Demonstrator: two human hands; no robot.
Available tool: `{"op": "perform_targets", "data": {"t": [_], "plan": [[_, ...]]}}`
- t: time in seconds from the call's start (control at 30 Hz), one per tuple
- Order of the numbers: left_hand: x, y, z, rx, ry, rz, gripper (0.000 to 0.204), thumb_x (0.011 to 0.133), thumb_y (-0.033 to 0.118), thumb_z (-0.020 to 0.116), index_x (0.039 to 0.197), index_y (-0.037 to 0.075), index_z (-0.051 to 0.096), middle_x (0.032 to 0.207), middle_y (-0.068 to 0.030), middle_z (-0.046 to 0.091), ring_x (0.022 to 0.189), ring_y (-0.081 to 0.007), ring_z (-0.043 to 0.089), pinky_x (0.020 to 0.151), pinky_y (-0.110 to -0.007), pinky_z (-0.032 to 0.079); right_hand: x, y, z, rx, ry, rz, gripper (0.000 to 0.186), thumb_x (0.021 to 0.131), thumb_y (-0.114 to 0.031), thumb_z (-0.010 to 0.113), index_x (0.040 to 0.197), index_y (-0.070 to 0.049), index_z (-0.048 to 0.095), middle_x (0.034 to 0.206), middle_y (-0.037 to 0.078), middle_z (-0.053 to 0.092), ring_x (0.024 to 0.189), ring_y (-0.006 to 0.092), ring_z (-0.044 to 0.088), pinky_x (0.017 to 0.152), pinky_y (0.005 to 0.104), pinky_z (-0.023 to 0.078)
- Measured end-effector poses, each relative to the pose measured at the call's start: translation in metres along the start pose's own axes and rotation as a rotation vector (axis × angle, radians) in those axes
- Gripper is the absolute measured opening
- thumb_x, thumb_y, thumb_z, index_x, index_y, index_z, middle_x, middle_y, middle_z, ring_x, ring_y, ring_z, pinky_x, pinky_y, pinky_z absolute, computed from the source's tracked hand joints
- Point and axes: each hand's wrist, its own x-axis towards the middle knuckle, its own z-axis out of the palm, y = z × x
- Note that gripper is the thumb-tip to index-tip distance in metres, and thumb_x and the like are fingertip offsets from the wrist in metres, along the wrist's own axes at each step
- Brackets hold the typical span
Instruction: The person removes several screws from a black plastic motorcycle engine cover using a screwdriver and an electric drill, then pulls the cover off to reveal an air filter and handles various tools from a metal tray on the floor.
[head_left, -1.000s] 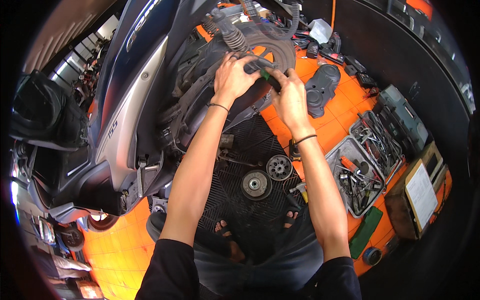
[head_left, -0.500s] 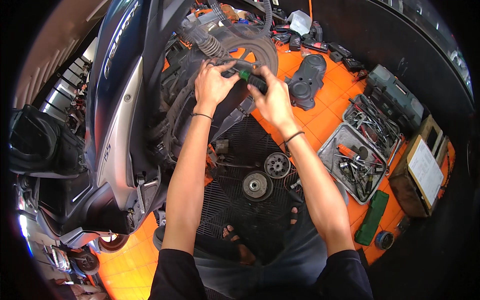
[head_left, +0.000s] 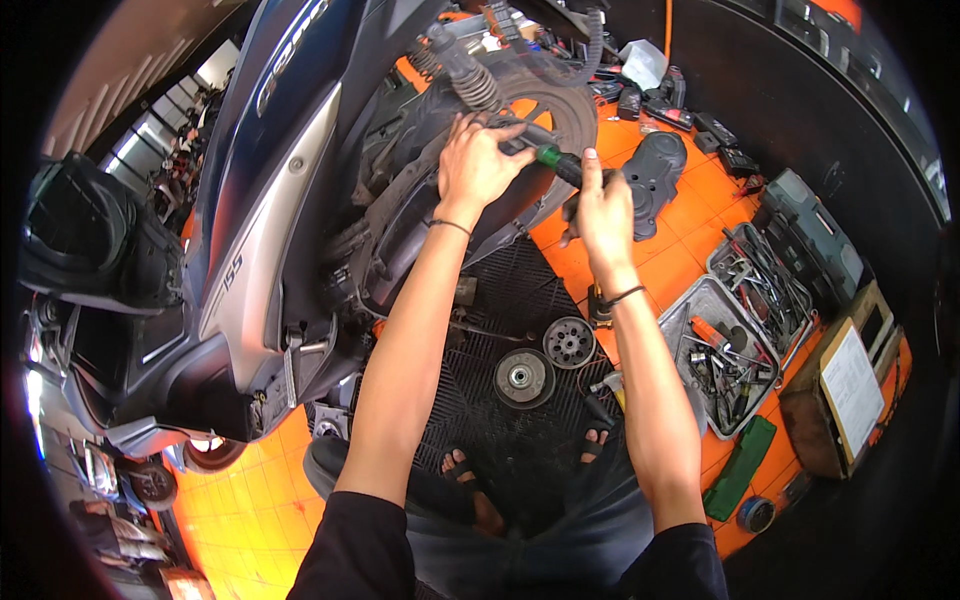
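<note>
Right hand (head_left: 606, 212) has slid rightward, wrapped round the screwdriver handle (head_left: 567, 169), likely light, rigid, best gripped there; left hand's (head_left: 477, 170) grip unclear.

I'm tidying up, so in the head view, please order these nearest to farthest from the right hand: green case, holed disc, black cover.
1. Black cover: just right of the right hand.
2. Holed disc: below the hand, on the black mat.
3. Green case: lower right, on the orange floor.
</note>
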Motion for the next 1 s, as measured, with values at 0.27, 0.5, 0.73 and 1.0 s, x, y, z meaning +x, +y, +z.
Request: {"op": "perform_targets", "data": {"t": [0.27, 0.5, 0.73, 1.0], "plan": [[0.002, 0.003, -0.002, 0.008, -0.037, -0.044, 0.049, 0.075, 0.049, 0.078, 0.118, 0.025, 0.074, 0.134, -0.0232, 0.059, 0.133, -0.0383, 0.049, 0.114, -0.043, 0.037, 0.004, 0.027, 0.001, -0.135, -0.039, -0.549, 0.03, 0.093, -0.009, 0.067, 0.115, -0.003, 0.048, 0.09, 0.008, 0.062, 0.081, 0.0139, 0.062, 0.074, 0.0285, 0.05], [-0.001, 0.001, -0.002, 0.022, 0.037, -0.005, 0.067, 0.074, 0.05, 0.079, 0.13, 0.017, 0.065, 0.135, -0.022, 0.059, 0.132, -0.0382, 0.05, 0.11, -0.044, 0.042, 0.005, -0.002, -0.004, 0.044, -0.123, -0.013, 0.026, 0.099, -0.02, 0.062, 0.105, 0.002, 0.05, 0.068, 0.008, 0.059, 0.052, 0.0097, 0.054, 0.043, 0.0275, 0.045], [0.003, 0.012, -0.008, 0.01, -0.015, -0.168, 0.067, 0.068, 0.046, 0.084, 0.119, 0.009, 0.061, 0.119, -0.024, 0.064, 0.114, -0.0386, 0.061, 0.094, -0.048, 0.052, 0.019, 0.024, 0.006, -0.08, 0.037, -0.622, 0.025, 0.09, -0.011, 0.073, 0.104, 0.001, 0.057, 0.089, 0.007, 0.067, 0.079, 0.0098, 0.062, 0.072, 0.0278, 0.052], [-0.001, 0.009, -0.007, 0.044, -0.007, -0.13, 0.063, 0.07, 0.043, 0.082, 0.119, 0.01, 0.061, 0.118, -0.0228, 0.065, 0.112, -0.0387, 0.062, 0.094, -0.048, 0.052, -0.007, 0.0, 0.007, 0.029, 0.018, -0.027, 0.056, 0.098, -0.029, 0.062, 0.123, 0.017, 0.042, 0.084, 0.027, 0.065, 0.081, 0.0353, 0.07, 0.076, 0.0455, 0.056]]}}
